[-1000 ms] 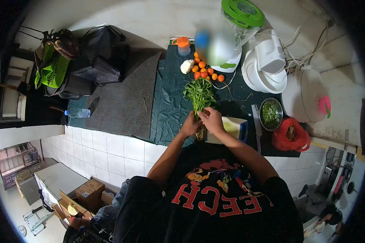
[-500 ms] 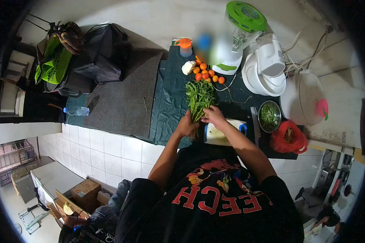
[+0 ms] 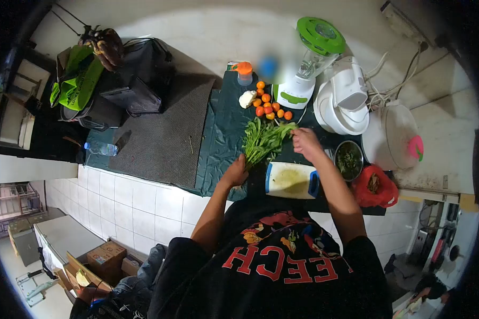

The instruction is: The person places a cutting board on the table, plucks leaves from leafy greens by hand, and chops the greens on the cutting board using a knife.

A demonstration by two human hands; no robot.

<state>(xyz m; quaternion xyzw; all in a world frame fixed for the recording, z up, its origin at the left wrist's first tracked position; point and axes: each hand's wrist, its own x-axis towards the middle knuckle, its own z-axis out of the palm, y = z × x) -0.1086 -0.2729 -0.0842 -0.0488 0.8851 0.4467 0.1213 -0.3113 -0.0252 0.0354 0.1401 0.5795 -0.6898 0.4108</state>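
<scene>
A bunch of leafy greens [image 3: 262, 139] lies over the dark green table cover, its stems closed in my left hand [image 3: 235, 171]. To the right, my right hand [image 3: 306, 143] is pinched on a leafy sprig at the bunch's right side; whether the sprig is separate from the bunch I cannot tell. Below my right hand is a white cutting board [image 3: 291, 179] with blue ends and a greenish stain. A metal bowl [image 3: 348, 160] of chopped greens stands right of my right forearm.
Beyond the greens lie several small tomatoes [image 3: 269, 110], a white cauliflower-like piece [image 3: 247, 99] and an orange-lidded container [image 3: 244, 73]. A green and white blender [image 3: 294, 93] and white stand mixer [image 3: 350, 87] stand at the back. A red plastic bag [image 3: 375, 187] sits at right.
My right hand has moved from the stems out to the right, drawing leaves that way. My left hand has shifted slightly left, still on the stems. The view has tilted a little.
</scene>
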